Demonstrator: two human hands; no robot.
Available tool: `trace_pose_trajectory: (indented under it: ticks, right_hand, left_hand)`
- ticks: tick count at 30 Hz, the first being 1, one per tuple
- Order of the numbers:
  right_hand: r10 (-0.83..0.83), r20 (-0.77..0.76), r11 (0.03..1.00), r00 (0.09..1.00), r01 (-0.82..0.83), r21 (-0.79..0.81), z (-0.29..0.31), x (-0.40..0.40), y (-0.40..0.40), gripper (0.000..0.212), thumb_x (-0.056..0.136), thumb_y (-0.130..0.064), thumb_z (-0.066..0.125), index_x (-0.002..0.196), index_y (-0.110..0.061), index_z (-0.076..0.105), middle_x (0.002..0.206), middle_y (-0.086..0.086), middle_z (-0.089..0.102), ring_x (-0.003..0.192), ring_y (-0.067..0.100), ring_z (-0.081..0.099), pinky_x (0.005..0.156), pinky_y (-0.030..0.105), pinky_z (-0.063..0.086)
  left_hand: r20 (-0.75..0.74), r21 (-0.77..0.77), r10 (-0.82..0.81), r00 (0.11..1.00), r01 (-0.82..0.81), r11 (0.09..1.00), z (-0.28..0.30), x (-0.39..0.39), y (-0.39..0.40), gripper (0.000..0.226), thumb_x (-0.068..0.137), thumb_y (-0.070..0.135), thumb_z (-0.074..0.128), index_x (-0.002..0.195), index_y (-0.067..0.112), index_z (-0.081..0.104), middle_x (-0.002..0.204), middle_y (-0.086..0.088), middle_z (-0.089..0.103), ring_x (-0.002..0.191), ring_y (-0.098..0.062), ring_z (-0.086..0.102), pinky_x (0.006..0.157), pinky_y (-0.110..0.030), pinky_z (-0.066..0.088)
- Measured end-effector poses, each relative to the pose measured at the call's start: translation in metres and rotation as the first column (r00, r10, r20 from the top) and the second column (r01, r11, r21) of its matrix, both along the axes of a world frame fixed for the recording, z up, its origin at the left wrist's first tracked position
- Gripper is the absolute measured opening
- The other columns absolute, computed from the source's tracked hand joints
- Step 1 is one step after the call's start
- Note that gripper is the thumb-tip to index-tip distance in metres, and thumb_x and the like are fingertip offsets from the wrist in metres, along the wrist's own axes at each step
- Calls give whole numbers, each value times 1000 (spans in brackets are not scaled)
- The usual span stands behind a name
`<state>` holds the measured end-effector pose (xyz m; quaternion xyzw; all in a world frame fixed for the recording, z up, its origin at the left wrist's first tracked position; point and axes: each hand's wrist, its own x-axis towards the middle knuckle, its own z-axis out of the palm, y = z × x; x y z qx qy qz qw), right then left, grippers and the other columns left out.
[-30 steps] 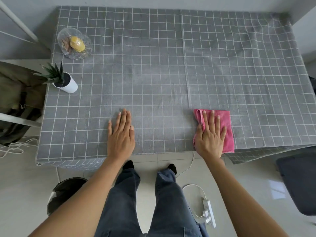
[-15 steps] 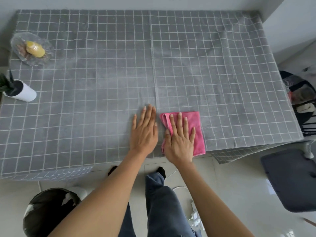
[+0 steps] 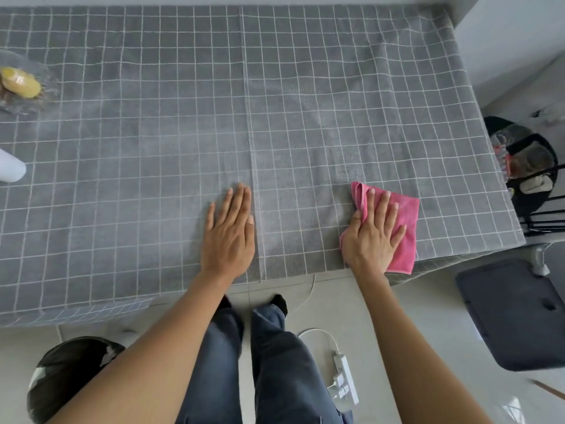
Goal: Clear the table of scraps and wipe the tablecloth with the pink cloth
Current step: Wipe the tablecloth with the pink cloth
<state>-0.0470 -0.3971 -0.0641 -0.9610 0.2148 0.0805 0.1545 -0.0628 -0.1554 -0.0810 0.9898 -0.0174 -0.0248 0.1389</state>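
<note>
A grey tablecloth (image 3: 183,123) with a white grid covers the table. The folded pink cloth (image 3: 405,231) lies near the front edge, right of centre. My right hand (image 3: 371,237) presses flat on the pink cloth, fingers spread, covering its left half. My left hand (image 3: 229,234) rests flat on the bare tablecloth near the front edge, fingers together and holding nothing. I see no loose scraps on the cloth.
A glass dish (image 3: 29,101) holding a yellow item sits at the far left. A white pot (image 3: 9,166) is cut off by the left edge. On the floor: a black bin (image 3: 67,371), a power strip (image 3: 344,377), a dark stool (image 3: 513,313), a black rack (image 3: 526,169).
My right hand has slid the pink cloth to the right, away from my left hand. The view has shifted right, so the dish and pot sit further left.
</note>
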Motion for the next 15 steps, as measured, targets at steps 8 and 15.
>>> trace_pose_trajectory:
  ticks: [8,15]
  right_hand:
    - [467,25,880,884,-467,88,4,-32,94,55,98,-38,17,151,-39,-1,158,-13,-12,145,12,-18,117,46,-14]
    - [214,-7,977,977,-214,-7,0,-2,29,52,98,-43,8,146,-41,-12,157,-12,-16,144,12,-18,118,46,-9]
  left_hand:
    - [-7,-13,0,1000,0,1000,1,1,-1,55,99,29,15,152,14,13,159,1,9,147,-14,6,119,-44,8]
    - [-24,2,-7,1000,7,1000,-1,0,2,55,100,29,14,152,16,7,160,1,5,147,-14,2,120,-41,1]
